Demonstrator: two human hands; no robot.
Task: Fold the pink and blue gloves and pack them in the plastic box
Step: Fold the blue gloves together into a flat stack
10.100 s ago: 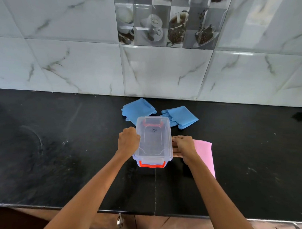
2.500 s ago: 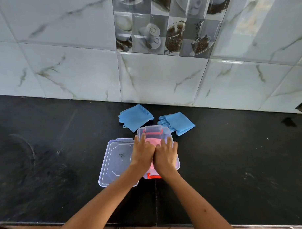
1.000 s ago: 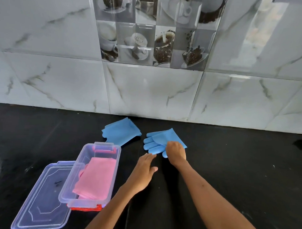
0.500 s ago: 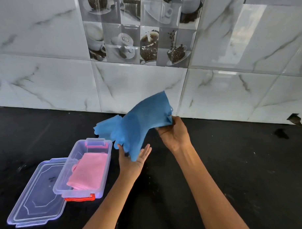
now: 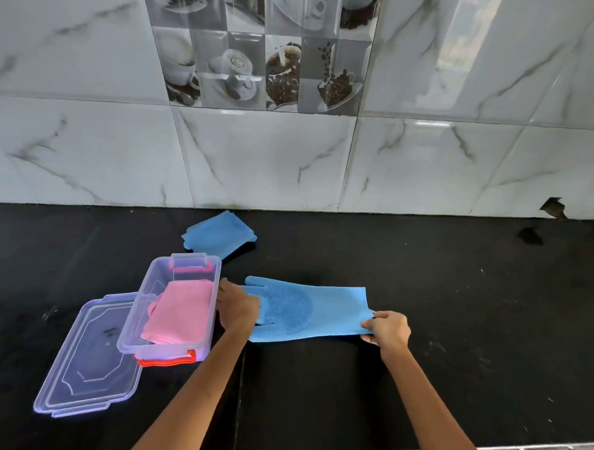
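home kitchen | black stone counter (image 5: 454, 297) | marble wall tiles (image 5: 89, 143) w/ coffee-cup decor tile (image 5: 261, 55)

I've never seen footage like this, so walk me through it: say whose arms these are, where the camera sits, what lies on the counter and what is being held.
There is no machine: a person wears a camera on the head, looking down at both bare arms. On the black counter sit an open plastic box holding folded pink gloves, its lid beside it, and a folded blue glove near the wall. The left hand holds the finger end of a spread blue glove; the right hand pinches its cuff.
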